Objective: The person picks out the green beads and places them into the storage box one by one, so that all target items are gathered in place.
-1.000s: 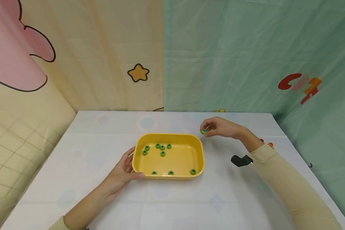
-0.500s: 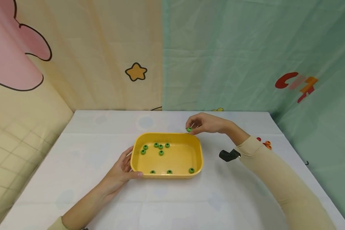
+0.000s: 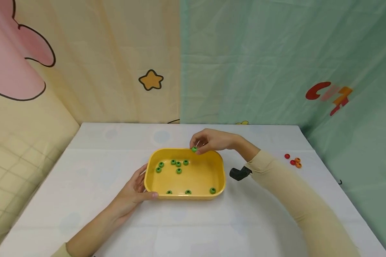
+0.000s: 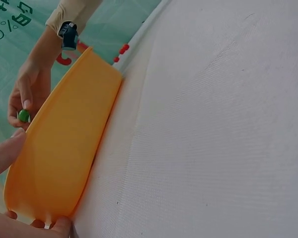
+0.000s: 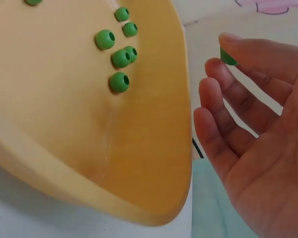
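Observation:
A yellow plastic tray (image 3: 199,182) sits on the table with several green beads (image 3: 178,171) inside, most of them toward its left half. My left hand (image 3: 133,196) grips the tray's left end, thumb over the front rim and fingers around the side. Over the tray's back rim, my right hand (image 3: 212,140) pinches one green bead (image 3: 194,149) between thumb and fingertips. In the right wrist view that bead (image 5: 227,58) is partly covered by the thumb, and the other fingers are loosely bent.
Red beads (image 3: 287,156) and orange beads (image 3: 297,165) lie together on the white-covered table (image 3: 115,142) at the right. A black device (image 3: 239,174) is strapped at my right wrist. Printed curtains (image 3: 244,71) stand behind the table.
My right hand has moved left with the green bead, from right of the tray to above its back rim. The red and orange beads have come fully into sight. My left hand keeps its hold.

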`<state>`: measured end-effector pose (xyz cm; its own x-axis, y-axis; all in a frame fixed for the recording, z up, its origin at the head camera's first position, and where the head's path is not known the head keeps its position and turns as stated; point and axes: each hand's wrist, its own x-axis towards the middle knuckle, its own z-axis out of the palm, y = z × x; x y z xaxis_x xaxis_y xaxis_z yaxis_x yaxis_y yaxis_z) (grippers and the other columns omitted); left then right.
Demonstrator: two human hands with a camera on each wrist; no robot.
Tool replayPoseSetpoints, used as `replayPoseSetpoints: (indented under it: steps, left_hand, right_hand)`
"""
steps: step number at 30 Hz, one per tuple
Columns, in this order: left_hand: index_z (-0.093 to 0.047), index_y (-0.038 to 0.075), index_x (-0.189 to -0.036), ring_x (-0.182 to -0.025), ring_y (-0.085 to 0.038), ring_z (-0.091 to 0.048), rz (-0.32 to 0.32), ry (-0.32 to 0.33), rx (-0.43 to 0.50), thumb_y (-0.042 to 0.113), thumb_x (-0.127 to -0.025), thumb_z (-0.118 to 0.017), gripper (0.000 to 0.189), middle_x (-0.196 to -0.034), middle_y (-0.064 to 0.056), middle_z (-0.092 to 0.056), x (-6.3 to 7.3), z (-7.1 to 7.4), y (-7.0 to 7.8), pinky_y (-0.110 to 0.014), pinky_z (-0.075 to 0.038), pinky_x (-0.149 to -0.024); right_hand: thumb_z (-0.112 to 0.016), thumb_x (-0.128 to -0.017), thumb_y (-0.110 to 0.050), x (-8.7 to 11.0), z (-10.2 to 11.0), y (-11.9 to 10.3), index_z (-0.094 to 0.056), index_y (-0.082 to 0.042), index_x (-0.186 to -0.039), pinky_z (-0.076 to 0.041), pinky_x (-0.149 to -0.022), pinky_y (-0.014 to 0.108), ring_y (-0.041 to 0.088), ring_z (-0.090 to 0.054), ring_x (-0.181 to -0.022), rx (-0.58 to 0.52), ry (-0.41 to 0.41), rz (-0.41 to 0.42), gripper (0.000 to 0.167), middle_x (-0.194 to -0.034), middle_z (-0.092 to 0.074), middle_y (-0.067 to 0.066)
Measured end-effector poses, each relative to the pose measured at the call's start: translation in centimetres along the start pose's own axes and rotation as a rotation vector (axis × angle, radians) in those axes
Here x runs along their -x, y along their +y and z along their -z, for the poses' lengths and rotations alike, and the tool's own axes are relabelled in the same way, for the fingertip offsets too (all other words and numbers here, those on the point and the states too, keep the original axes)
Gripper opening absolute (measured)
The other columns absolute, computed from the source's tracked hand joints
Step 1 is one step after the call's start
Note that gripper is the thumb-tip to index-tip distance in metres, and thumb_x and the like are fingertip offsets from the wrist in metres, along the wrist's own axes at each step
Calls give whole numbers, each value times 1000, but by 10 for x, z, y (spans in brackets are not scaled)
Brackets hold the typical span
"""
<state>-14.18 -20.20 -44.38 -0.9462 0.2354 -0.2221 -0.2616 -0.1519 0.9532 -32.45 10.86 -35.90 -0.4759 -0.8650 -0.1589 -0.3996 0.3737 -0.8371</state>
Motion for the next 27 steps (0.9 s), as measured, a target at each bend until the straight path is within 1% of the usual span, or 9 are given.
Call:
replayPoseSetpoints:
  steps: [4,8,12,15,21,23,27]
  left_hand:
    - [-9,17,-167,-154,-30,-20,-2,-1,8,-9,-86,-77,109,-170,-10,-17,1,1,0,-34,-35,-115]
    - [-9,17,-167,-154,-30,-20,-5,2,8,-9,-86,-77,109,-170,-10,-16,2,2,0,-34,-35,-115]
    - [-9,17,-167,-155,-30,-18,-13,-20,8,-8,-87,-77,108,-171,-10,-16,2,2,-2,-33,-35,-115]
    - [-9,17,-167,-155,-30,-16,-17,-39,14,-7,-87,-77,107,-171,-9,-14,1,1,-2,-32,-37,-114]
    - [-8,17,-167,-155,-30,-15,-17,-37,26,-9,-87,-75,107,-171,-9,-13,1,1,-2,-31,-38,-113]
    - [-8,17,-167,-155,-30,-15,-18,-39,21,-9,-87,-75,107,-171,-9,-12,2,2,-2,-31,-37,-114]
    - [-8,17,-167,-155,-30,-15,-21,-44,8,-7,-87,-77,108,-171,-9,-13,3,3,-2,-31,-37,-114]
  right_hand:
    - [-67,-98,2,-14,-5,-3,-64,10,-118,-56,-94,37,31,-65,-105,-2,-42,39,22,-120,-63,28]
    - [-67,-98,1,-27,-11,-5,-64,10,-118,-56,-96,36,30,-65,-107,1,-67,63,22,-120,-64,27]
    - [-67,-98,0,-35,-15,-9,-66,8,-119,-55,-95,35,27,-64,-103,18,-50,79,22,-119,-65,24]
    - [-68,-99,-2,-40,-18,-13,-66,7,-119,-55,-94,35,27,-63,-102,23,-33,103,23,-119,-65,24]
    - [-69,-99,-7,-56,-25,-19,-66,7,-122,-55,-96,35,29,-63,-103,15,-53,152,26,-120,-65,24]
    - [-69,-99,-7,-60,-27,-20,-66,7,-122,-55,-96,34,29,-63,-103,16,-52,158,27,-119,-65,22]
    - [-68,-99,-4,-64,-30,-21,-64,7,-125,-56,-95,34,27,-63,-105,-1,-37,156,29,-120,-63,25]
